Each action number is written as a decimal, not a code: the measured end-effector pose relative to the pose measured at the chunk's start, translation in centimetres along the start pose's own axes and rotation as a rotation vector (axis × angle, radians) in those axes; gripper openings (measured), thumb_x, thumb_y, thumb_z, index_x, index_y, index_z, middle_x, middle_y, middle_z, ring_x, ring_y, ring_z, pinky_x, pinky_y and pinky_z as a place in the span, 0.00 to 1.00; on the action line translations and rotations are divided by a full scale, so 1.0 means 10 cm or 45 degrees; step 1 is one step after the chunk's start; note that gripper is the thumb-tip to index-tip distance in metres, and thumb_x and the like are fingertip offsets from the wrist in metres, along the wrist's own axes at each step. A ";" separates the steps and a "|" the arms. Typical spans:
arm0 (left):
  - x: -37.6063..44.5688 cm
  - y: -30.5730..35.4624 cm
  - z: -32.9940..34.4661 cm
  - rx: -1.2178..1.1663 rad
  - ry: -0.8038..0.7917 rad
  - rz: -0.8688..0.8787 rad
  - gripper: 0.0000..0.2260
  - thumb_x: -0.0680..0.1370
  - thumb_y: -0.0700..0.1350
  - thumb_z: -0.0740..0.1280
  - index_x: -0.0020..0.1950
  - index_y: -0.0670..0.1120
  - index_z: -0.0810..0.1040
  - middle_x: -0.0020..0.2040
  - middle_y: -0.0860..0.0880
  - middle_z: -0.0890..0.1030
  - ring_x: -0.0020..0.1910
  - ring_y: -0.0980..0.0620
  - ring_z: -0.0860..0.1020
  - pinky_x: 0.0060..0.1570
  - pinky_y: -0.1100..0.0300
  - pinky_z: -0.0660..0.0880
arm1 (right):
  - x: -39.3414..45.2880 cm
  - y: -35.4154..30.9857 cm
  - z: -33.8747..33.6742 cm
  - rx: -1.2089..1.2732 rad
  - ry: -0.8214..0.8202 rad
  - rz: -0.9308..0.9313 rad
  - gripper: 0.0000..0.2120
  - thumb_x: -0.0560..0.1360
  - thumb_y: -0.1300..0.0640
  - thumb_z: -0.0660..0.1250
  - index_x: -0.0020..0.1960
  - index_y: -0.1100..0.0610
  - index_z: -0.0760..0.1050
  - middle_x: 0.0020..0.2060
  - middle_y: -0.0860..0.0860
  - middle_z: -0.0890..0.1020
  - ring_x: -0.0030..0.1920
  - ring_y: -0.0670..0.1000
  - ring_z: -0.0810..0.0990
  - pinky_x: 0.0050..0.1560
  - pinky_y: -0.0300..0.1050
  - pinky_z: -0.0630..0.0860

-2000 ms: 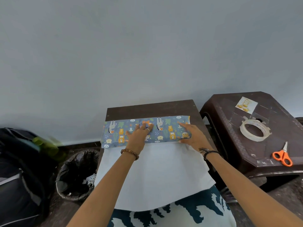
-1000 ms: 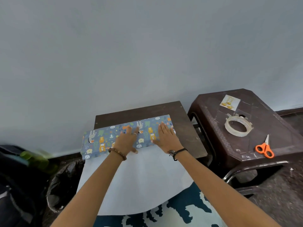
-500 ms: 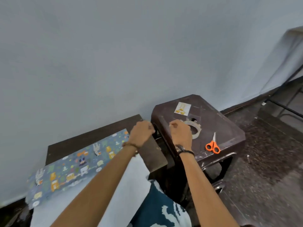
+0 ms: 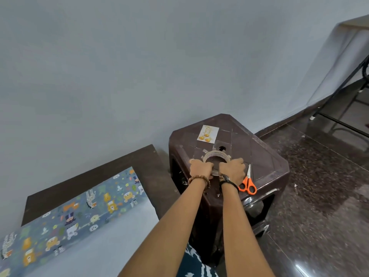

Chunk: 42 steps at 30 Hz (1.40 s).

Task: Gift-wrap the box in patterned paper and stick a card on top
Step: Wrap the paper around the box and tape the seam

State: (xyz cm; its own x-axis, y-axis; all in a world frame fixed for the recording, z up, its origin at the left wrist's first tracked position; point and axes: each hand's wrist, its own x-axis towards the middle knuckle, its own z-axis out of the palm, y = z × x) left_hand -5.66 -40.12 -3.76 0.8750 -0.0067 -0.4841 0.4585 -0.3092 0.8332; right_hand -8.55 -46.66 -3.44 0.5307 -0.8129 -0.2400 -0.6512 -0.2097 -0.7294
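Both arms outstretched, left hand [image 4: 200,170] and right hand [image 4: 232,170] curled, knuckles up

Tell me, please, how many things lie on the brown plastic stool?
3: the tape roll under both hands, the orange scissors at its near right, the card at the far side.

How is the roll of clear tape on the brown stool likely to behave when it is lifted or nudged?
The tape roll is a thin hollow ring, so probably light. It lies flat on the stool, so a nudge would likely slide it; on edge it might roll. The left hand and right hand grip its near rim, suggesting it is stiff.
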 end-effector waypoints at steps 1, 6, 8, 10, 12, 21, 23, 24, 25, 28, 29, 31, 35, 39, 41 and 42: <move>-0.01 0.00 -0.01 -0.022 0.027 0.008 0.23 0.73 0.39 0.67 0.64 0.37 0.62 0.55 0.40 0.75 0.50 0.44 0.79 0.34 0.59 0.79 | -0.01 -0.01 -0.01 0.026 0.007 0.003 0.20 0.74 0.62 0.62 0.63 0.67 0.63 0.61 0.65 0.71 0.59 0.65 0.72 0.55 0.52 0.72; 0.02 0.01 -0.32 -0.268 0.047 0.036 0.20 0.71 0.41 0.70 0.59 0.35 0.70 0.52 0.40 0.79 0.45 0.46 0.82 0.30 0.61 0.78 | -0.18 -0.26 -0.07 0.150 0.009 -0.117 0.18 0.73 0.58 0.64 0.59 0.65 0.65 0.58 0.63 0.74 0.58 0.65 0.74 0.52 0.53 0.72; 0.02 0.02 -0.62 -0.368 0.051 0.057 0.16 0.71 0.39 0.70 0.55 0.35 0.72 0.50 0.39 0.80 0.41 0.48 0.82 0.28 0.64 0.77 | -0.34 -0.41 -0.03 0.183 -0.070 -0.196 0.18 0.73 0.55 0.65 0.58 0.64 0.66 0.56 0.63 0.75 0.56 0.65 0.75 0.51 0.51 0.72; -0.01 0.01 -1.00 -0.354 0.130 0.091 0.07 0.73 0.36 0.68 0.47 0.37 0.72 0.45 0.42 0.79 0.38 0.50 0.81 0.33 0.62 0.80 | -0.57 -0.53 0.10 0.171 -0.172 -0.271 0.20 0.73 0.53 0.65 0.58 0.63 0.65 0.56 0.63 0.76 0.56 0.65 0.75 0.50 0.51 0.72; -0.02 -0.01 -1.38 -0.345 0.196 0.116 0.07 0.73 0.34 0.67 0.47 0.36 0.70 0.44 0.40 0.75 0.36 0.51 0.78 0.36 0.62 0.80 | -0.79 -0.61 0.31 0.136 -0.274 -0.336 0.20 0.73 0.52 0.65 0.58 0.63 0.66 0.55 0.63 0.76 0.55 0.64 0.76 0.51 0.51 0.73; 0.37 -0.30 -1.91 0.345 0.288 0.094 0.35 0.72 0.36 0.67 0.71 0.28 0.50 0.38 0.40 0.78 0.28 0.49 0.76 0.22 0.66 0.73 | -0.87 -0.68 1.13 -0.115 -0.501 -0.358 0.26 0.73 0.55 0.66 0.65 0.65 0.61 0.59 0.63 0.74 0.58 0.63 0.75 0.51 0.48 0.73; 0.55 -0.26 -1.92 0.531 0.306 0.114 0.39 0.71 0.38 0.68 0.72 0.30 0.46 0.47 0.38 0.80 0.41 0.43 0.80 0.39 0.59 0.79 | -0.76 -0.75 1.28 -0.142 -0.508 -0.346 0.28 0.73 0.55 0.67 0.65 0.65 0.60 0.60 0.63 0.74 0.59 0.63 0.75 0.52 0.48 0.73; 0.61 -0.23 -1.92 0.629 0.330 0.120 0.40 0.72 0.39 0.68 0.73 0.32 0.44 0.51 0.38 0.80 0.48 0.41 0.80 0.48 0.53 0.78 | -0.72 -0.78 1.33 -0.154 -0.505 -0.349 0.27 0.72 0.55 0.67 0.64 0.65 0.60 0.59 0.63 0.74 0.58 0.63 0.75 0.51 0.48 0.73; 0.69 -0.22 -1.92 0.722 0.352 0.120 0.40 0.72 0.40 0.68 0.73 0.34 0.44 0.54 0.38 0.79 0.52 0.40 0.78 0.53 0.50 0.76 | -0.68 -0.81 1.40 -0.165 -0.503 -0.356 0.26 0.72 0.56 0.67 0.63 0.65 0.61 0.58 0.63 0.75 0.58 0.63 0.75 0.50 0.48 0.73; 0.80 -0.17 -1.91 0.895 0.335 0.120 0.35 0.73 0.39 0.65 0.73 0.36 0.48 0.57 0.39 0.77 0.56 0.40 0.76 0.53 0.50 0.73 | -0.62 -0.85 1.55 -0.223 -0.498 -0.375 0.24 0.72 0.56 0.67 0.61 0.65 0.62 0.56 0.63 0.75 0.56 0.63 0.76 0.47 0.48 0.73; 0.80 -0.16 -1.91 0.932 0.330 0.124 0.33 0.74 0.38 0.65 0.72 0.36 0.49 0.57 0.39 0.77 0.57 0.40 0.76 0.52 0.51 0.73 | -0.62 -0.85 1.58 -0.235 -0.501 -0.381 0.24 0.72 0.56 0.67 0.61 0.65 0.62 0.56 0.63 0.75 0.56 0.63 0.76 0.47 0.48 0.73; 0.76 -0.15 -1.91 0.996 0.369 0.187 0.30 0.75 0.38 0.64 0.72 0.38 0.52 0.59 0.39 0.75 0.56 0.39 0.76 0.50 0.51 0.73 | -0.65 -0.84 1.59 -0.248 -0.502 -0.397 0.24 0.72 0.55 0.67 0.61 0.65 0.63 0.57 0.63 0.75 0.56 0.63 0.76 0.48 0.49 0.74; 0.51 -0.04 -1.85 1.089 0.453 0.464 0.20 0.77 0.41 0.62 0.67 0.39 0.63 0.61 0.40 0.71 0.53 0.39 0.77 0.46 0.52 0.74 | -0.78 -0.90 1.28 -0.176 -0.395 -0.502 0.22 0.74 0.50 0.66 0.60 0.63 0.67 0.57 0.60 0.76 0.56 0.61 0.76 0.48 0.47 0.72; -0.07 0.15 -1.54 0.650 0.170 0.626 0.04 0.77 0.43 0.63 0.48 0.43 0.75 0.41 0.48 0.80 0.39 0.54 0.79 0.39 0.66 0.74 | -0.95 -0.89 0.49 0.037 -0.235 -0.532 0.11 0.75 0.55 0.63 0.56 0.57 0.73 0.52 0.55 0.80 0.53 0.56 0.77 0.46 0.42 0.68; -0.37 0.22 -1.29 0.424 0.029 0.679 0.04 0.77 0.40 0.62 0.42 0.45 0.74 0.35 0.53 0.76 0.29 0.63 0.76 0.29 0.74 0.70 | -1.02 -0.77 0.07 0.120 -0.119 -0.539 0.10 0.74 0.55 0.63 0.55 0.54 0.74 0.51 0.52 0.81 0.50 0.52 0.76 0.46 0.41 0.67; -0.49 0.25 -1.14 0.377 -0.007 0.718 0.05 0.77 0.39 0.62 0.41 0.45 0.74 0.35 0.54 0.76 0.28 0.64 0.75 0.29 0.75 0.68 | -1.04 -0.70 -0.11 0.163 -0.063 -0.522 0.09 0.74 0.55 0.63 0.54 0.53 0.75 0.50 0.51 0.81 0.49 0.51 0.76 0.45 0.39 0.66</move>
State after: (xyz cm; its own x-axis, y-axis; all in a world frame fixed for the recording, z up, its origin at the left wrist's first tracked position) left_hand -7.03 -30.06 3.76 0.9682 -0.2500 0.0050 -0.1352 -0.5066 0.8515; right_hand -10.13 -37.33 4.88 0.7589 -0.6486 0.0581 -0.3099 -0.4381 -0.8438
